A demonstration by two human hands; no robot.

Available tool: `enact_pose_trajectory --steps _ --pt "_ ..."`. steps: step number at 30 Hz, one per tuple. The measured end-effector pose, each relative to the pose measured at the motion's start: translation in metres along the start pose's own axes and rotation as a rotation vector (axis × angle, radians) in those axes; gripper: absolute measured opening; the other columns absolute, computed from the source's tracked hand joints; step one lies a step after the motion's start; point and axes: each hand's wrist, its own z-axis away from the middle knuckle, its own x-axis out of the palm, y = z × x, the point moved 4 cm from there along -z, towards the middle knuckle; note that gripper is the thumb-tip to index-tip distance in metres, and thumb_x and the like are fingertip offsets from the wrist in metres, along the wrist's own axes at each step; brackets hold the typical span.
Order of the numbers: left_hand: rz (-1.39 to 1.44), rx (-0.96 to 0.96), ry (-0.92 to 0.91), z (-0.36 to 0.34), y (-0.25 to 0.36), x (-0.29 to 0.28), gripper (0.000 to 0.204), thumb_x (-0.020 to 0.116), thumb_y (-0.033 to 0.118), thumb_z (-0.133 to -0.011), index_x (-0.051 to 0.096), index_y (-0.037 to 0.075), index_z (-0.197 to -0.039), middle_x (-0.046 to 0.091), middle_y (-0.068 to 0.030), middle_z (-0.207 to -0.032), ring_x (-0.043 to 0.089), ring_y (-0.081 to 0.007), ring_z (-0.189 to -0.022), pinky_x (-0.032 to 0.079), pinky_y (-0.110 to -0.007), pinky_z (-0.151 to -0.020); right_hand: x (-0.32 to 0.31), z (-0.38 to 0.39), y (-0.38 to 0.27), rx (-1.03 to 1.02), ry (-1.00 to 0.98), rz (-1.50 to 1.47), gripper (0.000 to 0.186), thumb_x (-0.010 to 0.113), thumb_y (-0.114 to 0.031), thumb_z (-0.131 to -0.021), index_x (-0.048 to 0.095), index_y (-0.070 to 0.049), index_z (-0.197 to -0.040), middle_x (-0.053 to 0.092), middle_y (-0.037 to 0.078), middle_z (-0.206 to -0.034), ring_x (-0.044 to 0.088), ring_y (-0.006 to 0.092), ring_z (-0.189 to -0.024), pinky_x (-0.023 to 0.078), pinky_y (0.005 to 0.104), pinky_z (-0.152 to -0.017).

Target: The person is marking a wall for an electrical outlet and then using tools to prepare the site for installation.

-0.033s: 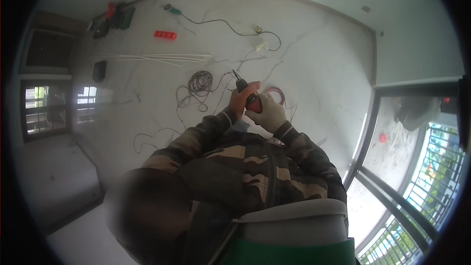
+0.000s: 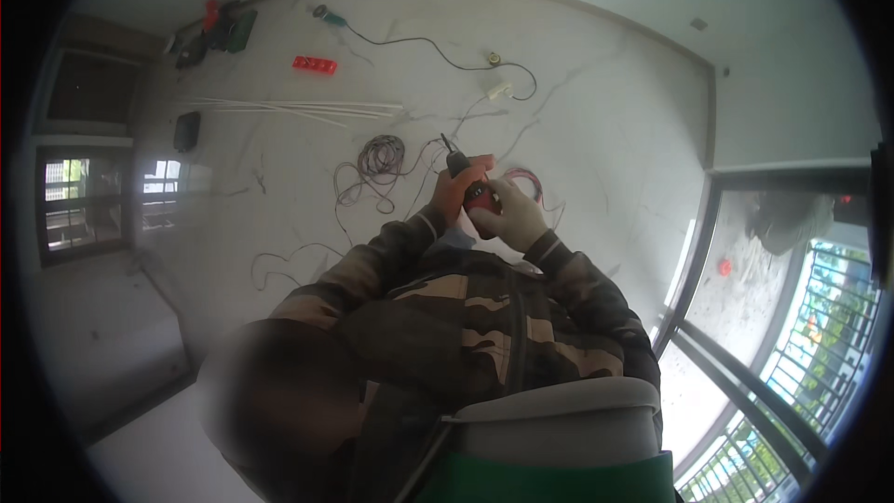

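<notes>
In front of my chest I hold a red and black power drill [image 2: 457,163], its thin bit pointing up and to the left in the picture. My bare left hand [image 2: 453,194] is closed around the drill's body behind the black front end. My right hand [image 2: 519,215], in a pale glove, is closed on the red rear part, close beside the left. Fingers and palms hide much of the tool. Just beyond the right hand lies a loop of red and dark wire [image 2: 527,180] on the floor. A coil of thin cable [image 2: 381,156] lies to the left of the drill.
Long white strips [image 2: 317,108] lie across the floor beyond the coil. Farther off are a red block [image 2: 314,65], a corded green tool [image 2: 328,16] and a white socket strip [image 2: 500,90]. A dark box [image 2: 187,131] stands left. A sliding door frame [image 2: 694,270] is at right.
My right hand's thumb and fingers have shifted slightly on the drill. The view has moved a little; the drill and left hand stay nearly in place.
</notes>
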Motion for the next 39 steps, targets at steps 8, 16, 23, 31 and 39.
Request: enact_pose_trajectory --steps 8,16,23,31,39 --pt "-0.579 0.351 -0.33 -0.047 0.146 -0.086 0.034 0.064 0.019 -0.081 0.065 0.003 -0.112 0.048 -0.0138 -0.141 0.04 -0.0288 -0.133 0.032 -0.041 -0.109 0.069 -0.181 -0.032 0.143 -0.391 -0.918 0.031 0.057 -0.018 -0.09 0.063 -0.002 -0.116 0.066 0.005 -0.105 0.061 0.0143 -0.092 0.049 0.0296 -0.079" --pt "-0.796 0.459 -0.251 -0.093 0.23 -0.158 0.047 0.067 0.021 -0.08 0.06 0.008 -0.125 0.044 -0.0104 -0.144 0.022 -0.0318 -0.143 0.021 -0.046 -0.114 0.112 -0.312 -0.08 0.153 -0.614 -0.96 0.032 0.06 -0.016 -0.089 0.062 0.001 -0.117 0.066 0.008 -0.108 0.061 0.0151 -0.099 0.048 0.0312 -0.087" --pt "-0.981 0.424 -0.11 -0.186 0.267 -0.239 0.058 0.07 0.032 -0.079 0.056 0.012 -0.131 0.037 -0.0158 -0.149 0.023 -0.0377 -0.142 0.024 -0.046 -0.112 0.149 -0.45 -0.094 -0.508 -0.59 -0.48 0.024 0.06 -0.013 -0.089 0.066 -0.002 -0.11 0.068 0.004 -0.1 0.06 0.0096 -0.093 0.049 0.0275 -0.081" --pt "-0.686 0.27 0.163 -0.321 0.34 -0.29 0.05 0.067 0.021 -0.08 0.058 0.005 -0.126 0.03 -0.0188 -0.152 0.032 -0.0303 -0.139 0.032 -0.037 -0.108 0.184 -0.626 -0.089 -0.125 -0.682 -0.911 0.021 0.06 -0.014 -0.088 0.064 -0.009 -0.107 0.064 0.007 -0.101 0.062 0.0178 -0.095 0.05 0.0301 -0.082" --pt "0.018 0.099 0.321 -0.43 0.376 -0.354 0.025 0.061 0.012 -0.081 0.062 0.001 -0.103 0.059 -0.0111 -0.115 0.059 -0.0158 -0.096 0.046 -0.03 -0.086 0.116 -0.731 0.006 0.58 -0.244 -1.188 0.025 0.048 -0.014 -0.094 0.056 -0.002 -0.115 0.061 0.009 -0.085 0.063 0.0173 -0.074 0.053 0.0282 -0.065"
